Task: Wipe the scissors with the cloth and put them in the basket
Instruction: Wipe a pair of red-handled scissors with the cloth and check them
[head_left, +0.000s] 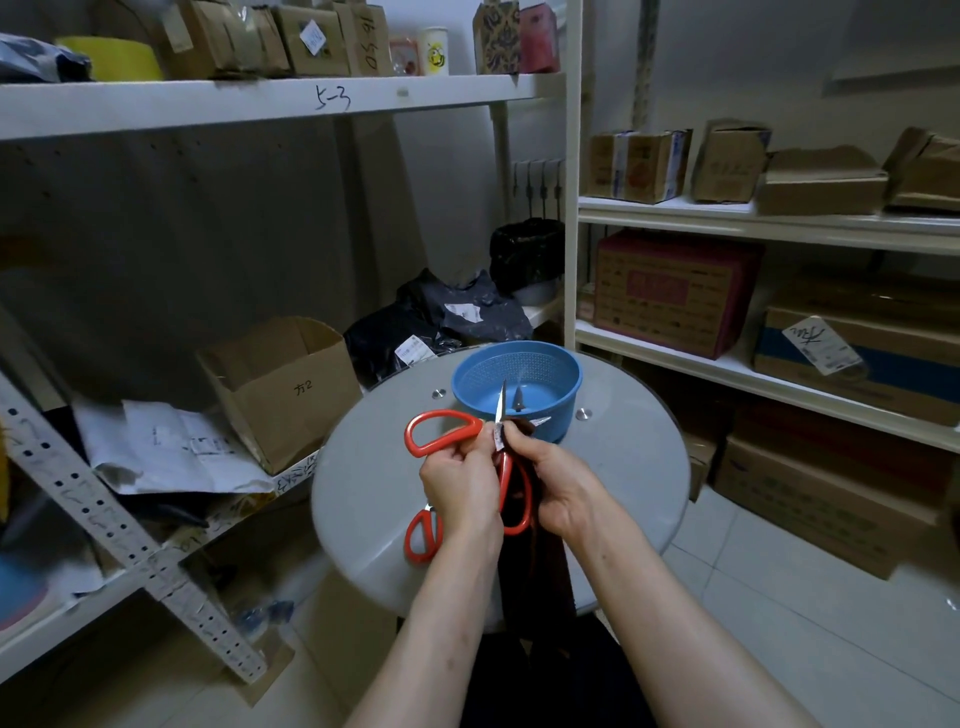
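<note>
I hold a pair of red-handled scissors (447, 432) spread open above the round grey table (623, 478), one blade pointing up in front of the blue basket (550, 364). My left hand (460, 486) grips the scissors near the pivot. My right hand (558, 486) pinches a dark cloth (543, 556) around the blade by the pivot, and the cloth hangs down toward me. A second pair of red-handled scissors (422, 535) lies on the table, partly hidden under my left wrist. A small dark pointed shape shows inside the basket; I cannot tell what it is.
White shelving with cardboard boxes (675, 291) stands to the right. To the left is another shelf with an open carton (283, 389), papers and black parcel bags (415, 332). The floor around the table is pale tile.
</note>
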